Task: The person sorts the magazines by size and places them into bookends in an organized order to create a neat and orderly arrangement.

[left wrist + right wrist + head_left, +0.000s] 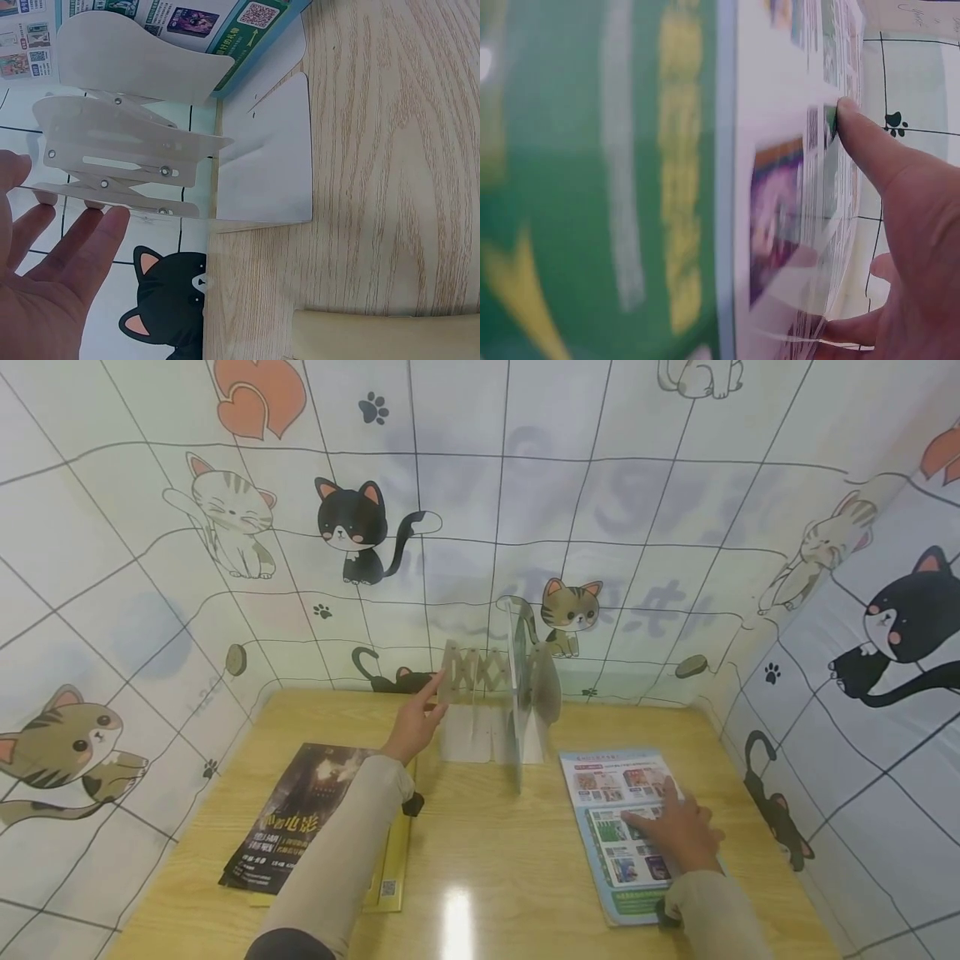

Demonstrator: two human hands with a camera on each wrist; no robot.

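The left hand (411, 727) has its fingers reaching out, tips against the outer face of the stand's left end panel; whether the thumb closes over that panel's edge I cannot tell. The right hand (682, 831) is spread palm down on the flat booklet (611, 831), its thumb touching the cover, gripping nothing.

The stand (461, 735) is at the middle of the worktop (480, 835), near its back edge, so the wall (487, 493) leaves little room behind it. Wood shows on either side of its base, and a broad strip runs from its front towards the near side, between the papers on the left and right. The flat booklet lies towards the right edge, with a band of wood beyond it.

On the left half, a dark magazine (300, 802) lies over a yellow book (397, 847), its near left corner towards the left edge; the left sleeve (337, 860) crosses above both. The patterned wall also closes in the left and right edges.

The stand has several upright metal panels joined by crossed links. One upright booklet (517, 718) stands in its right half, jutting forward past the base
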